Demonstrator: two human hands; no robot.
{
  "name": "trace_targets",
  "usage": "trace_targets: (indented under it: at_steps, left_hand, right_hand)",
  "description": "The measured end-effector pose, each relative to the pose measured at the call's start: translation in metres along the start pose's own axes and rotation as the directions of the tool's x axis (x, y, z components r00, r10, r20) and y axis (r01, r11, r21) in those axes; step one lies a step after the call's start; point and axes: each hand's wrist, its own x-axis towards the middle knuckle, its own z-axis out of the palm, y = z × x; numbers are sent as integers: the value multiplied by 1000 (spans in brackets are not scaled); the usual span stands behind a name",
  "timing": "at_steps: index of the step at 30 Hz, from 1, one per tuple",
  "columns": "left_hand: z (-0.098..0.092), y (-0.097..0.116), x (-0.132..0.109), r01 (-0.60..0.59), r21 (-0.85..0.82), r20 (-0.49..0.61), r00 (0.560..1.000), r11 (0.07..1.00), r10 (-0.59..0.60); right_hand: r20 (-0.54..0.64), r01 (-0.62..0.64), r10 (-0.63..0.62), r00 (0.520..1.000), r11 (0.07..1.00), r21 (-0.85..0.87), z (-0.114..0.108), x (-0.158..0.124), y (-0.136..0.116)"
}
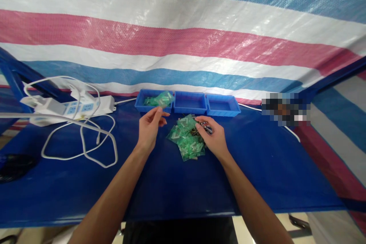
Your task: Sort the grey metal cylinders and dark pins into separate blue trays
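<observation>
My left hand (149, 127) is closed, thumb and fingers pinching the lower edge of a small clear-green plastic packet (164, 99). That packet is over the left blue tray (139, 103), where more green packets (151, 101) lie. Below the trays, on the blue tabletop, is a pile of green packets (190, 148) with small pale pieces inside. Dark, thin metal parts like screws (195, 131) show among them. At the pile's right side my right hand (215, 137) has curled fingers against the metal parts; its fingertips are partly hidden, so its hold is unclear.
A middle blue tray (190, 111) and a right blue tray (223, 114) stand in line with the left one. White power strips (85, 108) with looped white cables (82, 156) lie at left. A black object (17, 166) sits at the left edge. Striped sheeting (183, 42) hangs behind.
</observation>
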Motion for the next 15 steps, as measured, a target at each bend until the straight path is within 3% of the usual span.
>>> trace_targets:
  at_steps: [3, 6, 11, 15]
  left_hand:
    - [-1, 0, 1, 85, -63, 13, 996, 994, -84]
    - [0, -1, -1, 93, -36, 37, 995, 995, -92]
    - [3, -4, -6, 34, 143, 162, 985, 989, -57]
    - [6, -9, -12, -124, 372, 267, 963, 920, 22]
  right_hand:
    - [38, 112, -107, 994, 979, -171, 2, -1, 1]
    - [85, 155, -137, 987, 952, -263, 5, -2, 3]
    - [115, 141, -111, 987, 945, -295, 9, -4, 7]
    - [79, 147, -131, 988, 954, -260, 7, -1, 6]
